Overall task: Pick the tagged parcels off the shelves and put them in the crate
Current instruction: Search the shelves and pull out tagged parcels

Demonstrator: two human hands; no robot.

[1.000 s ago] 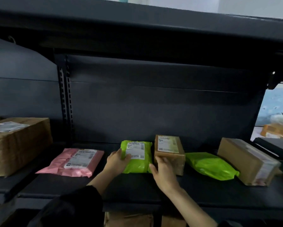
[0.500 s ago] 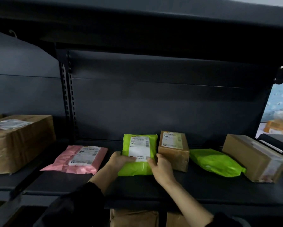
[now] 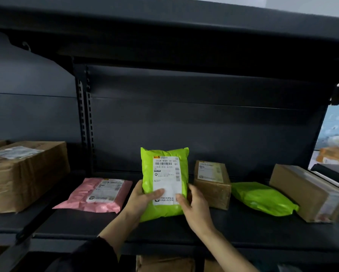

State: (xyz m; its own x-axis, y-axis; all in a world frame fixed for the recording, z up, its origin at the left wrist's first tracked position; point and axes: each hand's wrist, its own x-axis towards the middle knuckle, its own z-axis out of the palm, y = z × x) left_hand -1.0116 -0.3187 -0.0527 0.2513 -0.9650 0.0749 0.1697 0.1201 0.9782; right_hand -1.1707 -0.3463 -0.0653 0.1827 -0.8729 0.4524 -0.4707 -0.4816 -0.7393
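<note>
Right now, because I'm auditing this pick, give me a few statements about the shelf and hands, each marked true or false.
1. The left hand and right hand hold the green mailer upright, label toward the camera. True.
2. The pink mailer lies right of the held mailer. False: it lies flat to its left.
3. A second green mailer lies on the shelf, untouched. True.
4. The small brown box sits on top of the pink mailer. False: it stands on the shelf, right of the held mailer.
</note>
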